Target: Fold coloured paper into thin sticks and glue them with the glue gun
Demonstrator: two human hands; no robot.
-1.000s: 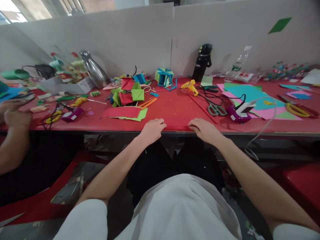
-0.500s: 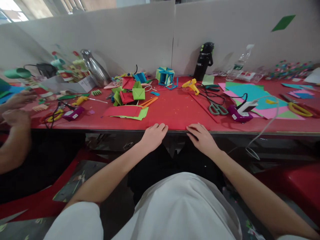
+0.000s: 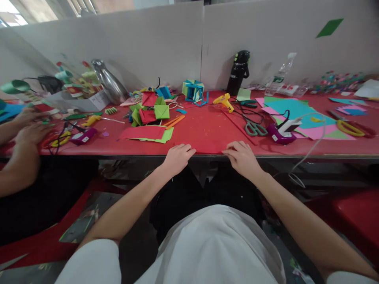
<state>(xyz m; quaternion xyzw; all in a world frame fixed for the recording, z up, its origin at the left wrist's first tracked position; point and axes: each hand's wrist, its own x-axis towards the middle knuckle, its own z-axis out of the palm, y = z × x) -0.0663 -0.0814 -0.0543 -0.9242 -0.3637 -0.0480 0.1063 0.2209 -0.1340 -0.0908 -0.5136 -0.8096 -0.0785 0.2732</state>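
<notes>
A sheet of red paper (image 3: 209, 147) lies at the front edge of the red-topped table, hard to tell from the tabletop. My left hand (image 3: 178, 157) is closed on its left part, fingers curled at the table edge. On the paper's right part, my right hand (image 3: 241, 156) pinches the near edge between thumb and fingers. To the left of my hands lies a small stack of red and green paper (image 3: 145, 133). Folded green and red paper pieces (image 3: 151, 111) are heaped behind that stack.
A yellow glue gun (image 3: 224, 102), green-handled scissors (image 3: 256, 128) and a purple power block (image 3: 280, 135) lie to the right. Behind stand a black bottle (image 3: 237, 73) and a blue-green paper frame (image 3: 194, 91). At far left a co-worker's hands (image 3: 32, 132) rest on the table.
My right thumb and fingers have closed together at the paper's near edge. My left fingers shifted slightly. The co-worker's hands have lowered to the table, and the view has swung slightly right.
</notes>
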